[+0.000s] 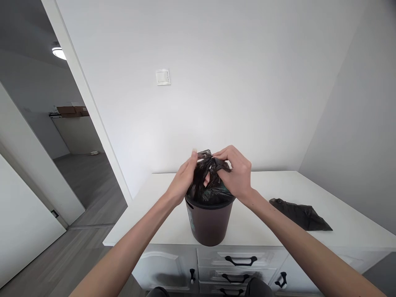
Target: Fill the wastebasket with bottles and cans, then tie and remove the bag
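Observation:
A dark brown trash can [210, 225] with a black rim stands upright at the front edge of a white countertop. Gathered above its mouth is a thin black garbage bag [213, 194], bunched and partly see-through. My left hand [185, 175] grips the bag's left side, its thumb up and some fingertips showing through a gap in the plastic. On the right, my right hand [235, 171] pinches the twisted top of the bag between thumb and fingers. Inside the can, the contents are hidden by the plastic.
A folded black plastic bag [301, 214] lies on the countertop [256, 227] to the right. Below are white drawers with black handles [241, 260]. The wall carries a light switch [163, 77]. An open doorway to the left shows another room with cardboard boxes [72, 110].

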Available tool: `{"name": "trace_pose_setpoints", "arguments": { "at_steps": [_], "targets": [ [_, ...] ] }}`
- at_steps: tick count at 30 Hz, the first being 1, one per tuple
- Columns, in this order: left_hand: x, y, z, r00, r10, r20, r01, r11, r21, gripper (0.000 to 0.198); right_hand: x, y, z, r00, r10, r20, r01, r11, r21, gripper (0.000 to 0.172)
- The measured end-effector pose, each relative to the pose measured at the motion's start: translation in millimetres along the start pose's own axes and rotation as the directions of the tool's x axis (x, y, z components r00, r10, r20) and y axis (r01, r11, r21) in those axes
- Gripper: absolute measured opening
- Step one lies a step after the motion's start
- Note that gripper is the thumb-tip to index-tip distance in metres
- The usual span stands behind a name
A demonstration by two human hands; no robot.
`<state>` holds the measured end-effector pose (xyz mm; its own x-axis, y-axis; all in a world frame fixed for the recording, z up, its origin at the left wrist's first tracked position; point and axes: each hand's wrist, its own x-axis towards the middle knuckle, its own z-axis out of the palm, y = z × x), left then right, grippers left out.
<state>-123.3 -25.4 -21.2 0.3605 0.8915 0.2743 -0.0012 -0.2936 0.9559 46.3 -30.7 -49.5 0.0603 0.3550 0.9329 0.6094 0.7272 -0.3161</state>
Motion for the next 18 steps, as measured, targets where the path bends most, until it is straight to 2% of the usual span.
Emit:
{"name": "trace_pose_setpoints", "arguments": {
  "at_steps": [2, 3, 7, 10, 13, 18],
  "targets": [
    [5, 2, 4.1, 0.995, -0.031, 0.095, 0.034, 0.999, -0.03, 0.061, -1, -1, 2, 1.0, -0.025, 0.007, 0.025, 0.999, -0.026, 0.02],
    [6, 3, 7.0, 0.994, -0.03, 0.102, 0.035, 0.998, -0.045, 0.061, -2, 0, 2, 0.999, -0.036, 0.004, 0.036, 0.999, -0.035, 0.019],
    [5, 0, 15.7, 1.0, 0.008, -0.029, -0.012, 0.989, -0.148, 0.048, -10, 6, 1, 0.997, -0.065, 0.028, 0.067, 0.993, -0.1, 0.025],
    [4, -5, 14.2, 0.996, -0.046, -0.077, 0.025, 0.968, -0.25, 0.046, -18, 11, -2, 0.991, -0.098, 0.092, 0.112, 0.979, -0.173, 0.021],
    [7, -12, 8.8, 0.99, -0.082, -0.112, 0.04, 0.942, -0.333, 0.044, -26, 11, -6, 0.981, -0.12, 0.154, 0.147, 0.974, -0.173, 0.02],
    [17, -28, -2.1, 0.991, -0.08, -0.108, 0.009, 0.841, -0.542, 0.035, -41, 9, -22, 0.975, 0.012, 0.223, 0.02, 0.989, -0.143, 0.023]
  ]
}}
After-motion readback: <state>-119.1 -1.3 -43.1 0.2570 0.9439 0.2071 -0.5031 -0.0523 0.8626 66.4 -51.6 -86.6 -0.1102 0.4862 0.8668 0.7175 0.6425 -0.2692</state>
